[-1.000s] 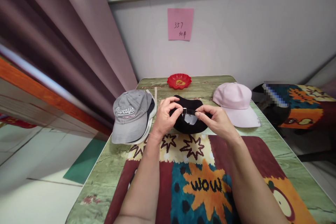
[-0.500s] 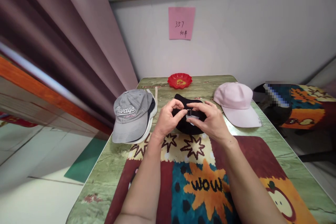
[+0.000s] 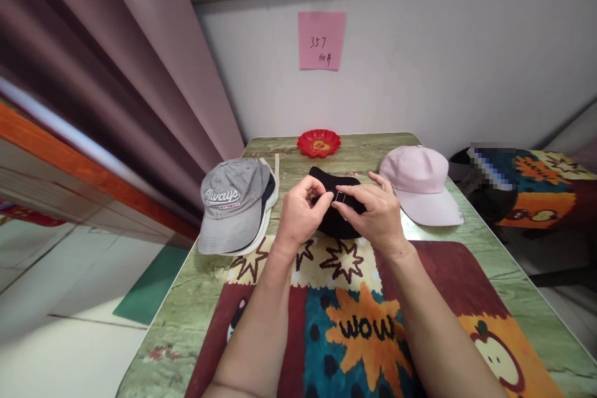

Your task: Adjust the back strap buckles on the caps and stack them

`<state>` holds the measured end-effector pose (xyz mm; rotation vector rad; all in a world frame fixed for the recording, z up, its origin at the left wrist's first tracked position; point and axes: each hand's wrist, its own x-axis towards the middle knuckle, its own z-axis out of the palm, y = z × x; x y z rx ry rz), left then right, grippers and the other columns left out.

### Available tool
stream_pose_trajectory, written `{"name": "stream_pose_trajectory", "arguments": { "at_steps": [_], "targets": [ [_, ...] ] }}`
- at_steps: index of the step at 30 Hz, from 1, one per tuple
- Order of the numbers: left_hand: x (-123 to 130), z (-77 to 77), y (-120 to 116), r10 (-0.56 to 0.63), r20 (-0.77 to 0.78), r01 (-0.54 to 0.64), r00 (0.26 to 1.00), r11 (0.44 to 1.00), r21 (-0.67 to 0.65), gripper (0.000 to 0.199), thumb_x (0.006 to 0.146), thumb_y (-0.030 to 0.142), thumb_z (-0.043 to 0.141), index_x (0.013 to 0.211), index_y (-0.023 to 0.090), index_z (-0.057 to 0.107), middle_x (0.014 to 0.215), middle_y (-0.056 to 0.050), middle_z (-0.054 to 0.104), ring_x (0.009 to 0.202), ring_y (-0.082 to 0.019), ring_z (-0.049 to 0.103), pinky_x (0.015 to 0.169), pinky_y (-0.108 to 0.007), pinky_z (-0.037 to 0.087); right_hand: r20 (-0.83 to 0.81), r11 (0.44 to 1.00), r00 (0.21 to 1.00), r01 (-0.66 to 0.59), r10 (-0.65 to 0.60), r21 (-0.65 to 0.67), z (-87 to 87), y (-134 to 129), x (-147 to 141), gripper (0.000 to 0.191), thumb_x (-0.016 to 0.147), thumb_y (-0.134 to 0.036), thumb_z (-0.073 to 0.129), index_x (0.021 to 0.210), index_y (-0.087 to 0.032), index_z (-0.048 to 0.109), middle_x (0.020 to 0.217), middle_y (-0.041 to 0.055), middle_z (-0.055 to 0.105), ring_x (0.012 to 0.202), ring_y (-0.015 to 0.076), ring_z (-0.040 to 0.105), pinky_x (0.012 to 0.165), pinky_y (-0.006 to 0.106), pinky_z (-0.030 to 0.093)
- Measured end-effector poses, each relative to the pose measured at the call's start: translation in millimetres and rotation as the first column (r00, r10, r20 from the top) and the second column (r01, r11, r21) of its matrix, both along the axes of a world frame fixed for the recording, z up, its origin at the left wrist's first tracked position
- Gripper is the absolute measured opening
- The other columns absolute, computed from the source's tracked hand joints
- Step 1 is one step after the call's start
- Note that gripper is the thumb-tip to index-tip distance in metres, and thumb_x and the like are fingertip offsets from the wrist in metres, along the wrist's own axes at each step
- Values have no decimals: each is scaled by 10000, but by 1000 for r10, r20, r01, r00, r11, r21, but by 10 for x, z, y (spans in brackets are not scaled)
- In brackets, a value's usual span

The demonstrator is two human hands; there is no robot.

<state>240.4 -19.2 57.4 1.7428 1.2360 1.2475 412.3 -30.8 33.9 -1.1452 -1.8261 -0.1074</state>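
Observation:
A black cap (image 3: pixel 338 227) lies on the table past the patterned mat, its far part showing beyond my fingers. At its back strap, a small metal buckle (image 3: pixel 341 197) shows between my two hands. My left hand (image 3: pixel 301 208) pinches the strap between thumb and forefinger, left of the buckle. From the right, my right hand (image 3: pixel 375 208) grips the strap at the buckle with thumb and forefinger, its other fingers raised. Much of the strap is hidden by my fingers.
Stacked caps with a grey cap (image 3: pixel 233 205) on top sit at the left. A pink cap (image 3: pixel 420 183) lies at the right, and a red scalloped dish (image 3: pixel 319 143) at the back. The colourful mat (image 3: pixel 364 329) covers the front of the table (image 3: pixel 161 323). Behind rises a wall.
My right hand has shifted slightly, with its thumb now closer to the buckle and its outer fingers lifted. The left hand has moved a little to the right. The buckle has turned slightly.

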Motion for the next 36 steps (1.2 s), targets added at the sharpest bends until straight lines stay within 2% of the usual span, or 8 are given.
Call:
{"name": "stream_pose_trajectory", "arguments": {
  "at_steps": [4, 12, 20, 23, 26, 29, 33, 36],
  "targets": [
    [39, -39, 12, -64, 107, 79, 992, 987, -138, 239, 813, 405, 723, 778, 184, 640, 686, 28, 608, 577, -103, 523, 535, -226, 417, -19, 1000, 1000, -14, 14, -3, 32, -16, -19, 112, 907, -316, 669, 969, -264, 745, 937, 19, 812, 787, 202, 757, 1127, 490, 417],
    [25, -62, 8, -110, 251, 171, 962, 957, -234, 231, 823, 379, 707, 746, 174, 631, 684, 11, 666, 658, -135, 636, 664, -256, 529, -60, 999, 997, -36, 37, 29, 9, -25, -64, 82, 863, -274, 660, 905, -258, 728, 857, 7, 800, 720, 194, 743, 1087, 462, 510],
    [13, -74, 22, -158, 256, 216, 954, 952, -219, 232, 839, 386, 694, 769, 177, 623, 695, 1, 682, 673, -142, 656, 690, -266, 535, -84, 999, 996, -22, 20, -26, -21, 9, 15, 120, 840, -307, 683, 913, -276, 772, 873, 13, 800, 947, 271, 768, 983, 460, 598],
    [-36, -87, 59, -142, 215, 186, 966, 963, -197, 214, 839, 375, 701, 809, 175, 631, 721, -7, 674, 674, -135, 634, 659, -250, 515, -97, 997, 994, -64, 60, -44, -33, 22, 50, 153, 850, -327, 717, 976, -268, 782, 957, 27, 809, 1014, 283, 758, 990, 453, 596],
    [-120, -63, 87, -64, 73, 70, 995, 995, -69, 304, 784, 307, 761, 1055, 198, 674, 978, -32, 694, 682, -106, 587, 603, -223, 473, -103, 988, 989, -115, 104, -103, -30, 20, 39, 216, 867, -323, 731, 1074, -275, 773, 1066, 33, 801, 1070, 283, 742, 1019, 457, 575],
    [-184, -22, 92, -143, -86, 145, 986, 989, 15, 341, 833, 311, 725, 1165, 238, 697, 1189, -59, 662, 753, -116, 598, 610, -227, 472, -123, 978, 982, -159, 142, -137, -3, 3, 3, 265, 893, -306, 709, 1155, -291, 746, 1120, 32, 789, 1051, 258, 745, 1032, 445, 558],
    [-233, -36, 115, -236, -184, 240, 954, 971, -4, 187, 887, 349, 672, 988, 218, 759, 997, -55, 665, 806, -151, 609, 652, -242, 484, -140, 951, 974, -205, 176, -233, 40, -3, 97, 427, 843, -356, 776, 1252, -265, 697, 1061, 37, 799, 1014, 247, 742, 1099, 468, 488],
    [-315, -98, 168, -199, -127, 196, 972, 980, -38, 182, 869, 367, 691, 925, 203, 745, 903, -33, 614, 694, -121, 576, 598, -235, 473, -160, 911, 975, -202, 153, -360, 30, 21, 310, 293, 869, -410, 737, 1118, -256, 752, 1024, 34, 799, 980, 258, 734, 1106, 508, 445]
  ]
}}
